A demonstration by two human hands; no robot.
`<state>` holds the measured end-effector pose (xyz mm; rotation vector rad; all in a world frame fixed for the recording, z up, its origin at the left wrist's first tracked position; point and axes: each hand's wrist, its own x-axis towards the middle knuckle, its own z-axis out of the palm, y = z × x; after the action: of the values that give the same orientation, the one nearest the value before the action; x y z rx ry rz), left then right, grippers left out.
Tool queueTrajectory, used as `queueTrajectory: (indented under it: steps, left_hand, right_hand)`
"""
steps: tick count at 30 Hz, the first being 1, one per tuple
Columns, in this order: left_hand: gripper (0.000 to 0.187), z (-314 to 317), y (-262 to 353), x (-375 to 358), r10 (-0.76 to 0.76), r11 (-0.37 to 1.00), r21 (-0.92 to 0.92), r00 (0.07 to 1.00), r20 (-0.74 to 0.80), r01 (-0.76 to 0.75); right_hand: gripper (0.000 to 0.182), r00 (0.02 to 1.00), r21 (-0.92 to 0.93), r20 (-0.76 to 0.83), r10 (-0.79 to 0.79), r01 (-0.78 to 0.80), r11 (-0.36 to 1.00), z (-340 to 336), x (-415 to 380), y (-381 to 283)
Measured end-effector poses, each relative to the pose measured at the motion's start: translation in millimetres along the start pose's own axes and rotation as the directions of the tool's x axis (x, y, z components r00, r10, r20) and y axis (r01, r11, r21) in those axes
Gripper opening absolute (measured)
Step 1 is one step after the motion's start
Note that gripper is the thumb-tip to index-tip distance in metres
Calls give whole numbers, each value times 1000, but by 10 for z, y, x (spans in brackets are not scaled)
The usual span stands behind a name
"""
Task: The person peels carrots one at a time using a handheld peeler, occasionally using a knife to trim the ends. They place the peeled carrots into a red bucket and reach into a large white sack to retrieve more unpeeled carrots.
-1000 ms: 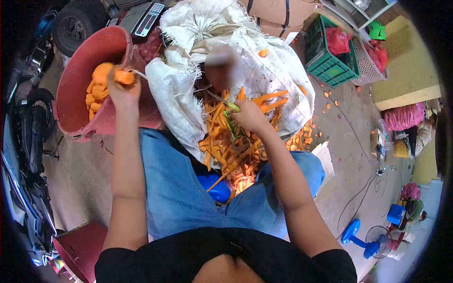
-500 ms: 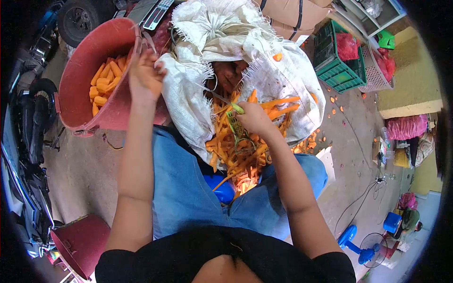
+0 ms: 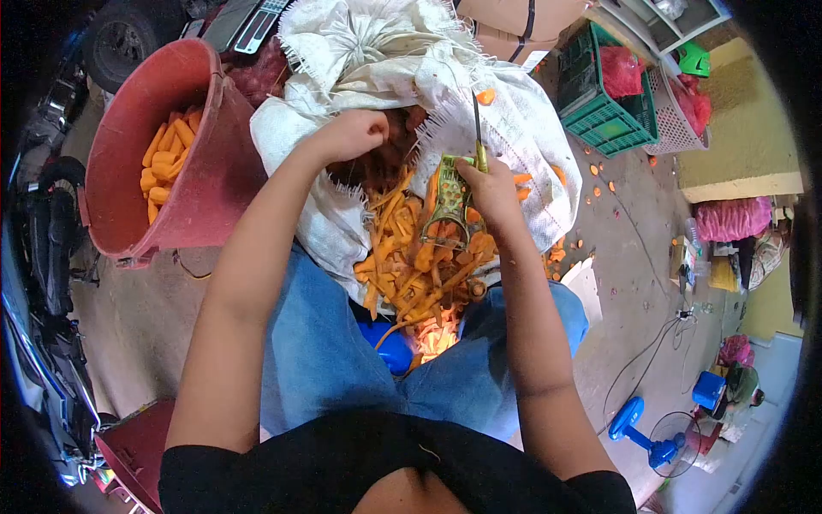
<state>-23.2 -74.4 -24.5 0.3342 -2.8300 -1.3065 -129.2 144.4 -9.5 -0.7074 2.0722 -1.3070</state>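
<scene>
The right hand (image 3: pixel 490 190) is clenched around a green-handled peeler (image 3: pixel 451 201), whose thin blade (image 3: pixel 478 128) sticks up past the knuckles, away from the person. The left hand (image 3: pixel 353 134) is curled into a loose fist at the mouth of the white woven sack (image 3: pixel 360 60); whether it encloses anything cannot be told, since its fingers dip into the dark opening. The two hands are near each other, the left just up and to the left of the peeler grip.

Directly below the right grip, towards the person, lies a heap of orange carrot peelings (image 3: pixel 419 265), spread on the lower flap of the sack and spilling between the knees in blue jeans (image 3: pixel 330 351). A blue object (image 3: pixel 390 347) shows beneath the heap, partly hidden.

Well to the left of the left grip stands a red tub (image 3: pixel 205 171), tilted towards the sack and holding peeled carrots (image 3: pixel 163 158). To the right of the peeler grip, beyond the sack's edge, scraps of carrot dot the concrete floor (image 3: pixel 634 257), and farther off stands a green crate (image 3: pixel 599 111) holding a red bag.
</scene>
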Motion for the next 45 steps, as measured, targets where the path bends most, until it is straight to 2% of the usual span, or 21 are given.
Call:
queueTrajectory:
  steps: [1, 3, 5, 8, 10, 16, 18, 21, 23, 27, 29, 33, 35, 36, 37, 40, 41, 42, 43, 44, 45]
  left_hand:
    - [17, -7, -63, 52, 9, 987, 161, 997, -72, 2]
    - [29, -139, -126, 171, -83, 995, 36, 971, -226, 94]
    - [34, -253, -121, 257, 50, 961, 270, 927, -371, 56]
    - [38, -356, -176, 340, 106, 948, 316, 885, -454, 48]
    - [39, -426, -121, 313, 76, 919, 381, 901, -426, 103]
    - [51, -429, -371, 223, 54, 771, 617, 948, -312, 159]
    - [57, -393, -464, 181, 89, 474, 870, 976, -198, 133]
    - [58, -406, -492, 111, 161, 416, 891, 950, -267, 180]
    - [51, -423, -500, 118, 53, 285, 922, 956, -288, 262]
    - [39, -383, -554, 156, 43, 349, 877, 929, -368, 331]
    - [43, -331, -611, 191, 235, 343, 896, 898, -372, 282]
    - [36, -185, -194, 269, 156, 277, 908, 918, -365, 314]
    - [32, -148, 162, 257, -300, 358, 859, 916, -265, 366]
    - [27, -99, 201, 183, -53, 382, 876, 953, -299, 296]
    - [27, -61, 253, 149, -49, 383, 877, 954, -295, 291]
    - [21, 33, 214, 155, -262, 728, 657, 965, 1, 196]
    - [21, 70, 103, 226, -265, 728, 656, 964, 2, 199]
    - [22, 106, -11, 324, -480, 829, 404, 863, 159, 386]
    - [22, 159, -171, 419, -598, 794, 145, 713, 366, 591]
    - [28, 282, -510, 494, -655, 711, -56, 689, 310, 701]
    - [28, 349, -783, 582, -655, 710, -62, 690, 307, 701]
  right_hand:
    - [27, 1000, 46, 4, -16, 15, 999, -7, -10, -39]
    - [28, 999, 40, -6, -31, 31, 999, -22, 11, -61]
    - [29, 999, 38, -15, -39, 39, 998, -29, 45, -80]
    - [15, 1000, 66, 3, 25, -26, 997, -50, 112, -76]
    - [28, 999, 60, -30, -27, 29, 998, -52, 172, -32]
    - [26, 1000, -20, -15, 3, -3, 1000, -113, 189, -84]
    - [26, 1000, -84, -20, -13, 11, 996, -130, 166, -147]
    - [26, 999, -116, -25, -36, 33, 993, -150, 182, -127]
    - [26, 999, -82, -24, -40, 37, 996, -155, 197, -82]
    - [27, 997, -152, -37, -74, 68, 986, -184, 173, -110]
    - [27, 998, -173, -37, -56, 49, 984, -199, 148, -120]
    - [29, 999, -141, -17, -50, 47, 989, -182, 145, -113]
    - [30, 999, -191, -24, -46, 41, 981, -177, 154, -124]
    - [30, 998, -199, -31, -60, 53, 978, -169, 162, -128]
    - [30, 997, -206, -41, -73, 63, 976, -165, 166, -128]
    - [29, 998, -177, -37, -42, 35, 984, -140, 157, -160]
    - [29, 999, -176, -34, -40, 34, 984, -120, 158, -146]
    - [28, 998, -193, -32, -62, 55, 980, -103, 168, -123]
    - [28, 996, -212, -28, -84, 76, 974, -88, 176, -118]
    - [28, 996, -215, -23, -87, 80, 973, -77, 180, -125]
    - [27, 996, -219, -27, -88, 80, 972, -73, 180, -131]
